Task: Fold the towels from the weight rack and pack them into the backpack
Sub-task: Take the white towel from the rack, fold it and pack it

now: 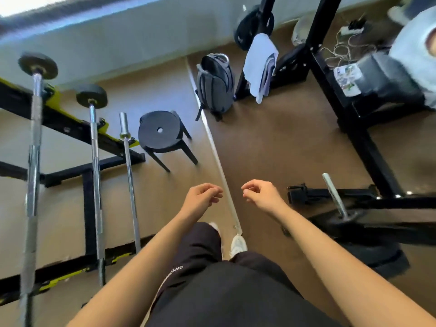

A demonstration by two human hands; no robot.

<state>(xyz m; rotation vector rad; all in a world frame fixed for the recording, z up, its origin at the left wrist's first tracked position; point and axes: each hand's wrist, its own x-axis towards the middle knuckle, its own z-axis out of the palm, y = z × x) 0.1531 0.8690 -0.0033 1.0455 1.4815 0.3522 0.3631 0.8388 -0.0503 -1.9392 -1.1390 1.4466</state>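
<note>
1. The towels hang lengthwise down the weight rack, well ahead and slightly right of the hands.
2. The backpack stands just left of them.
3. The left hand and right hand are loosely curled and hold nothing; the right looks nearer.

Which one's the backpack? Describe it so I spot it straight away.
Find the black weight rack, far right, with white towels draped on it. Just left of them the backpack stands upright on the floor. It is grey fabric, unlike the round black stool.
</note>
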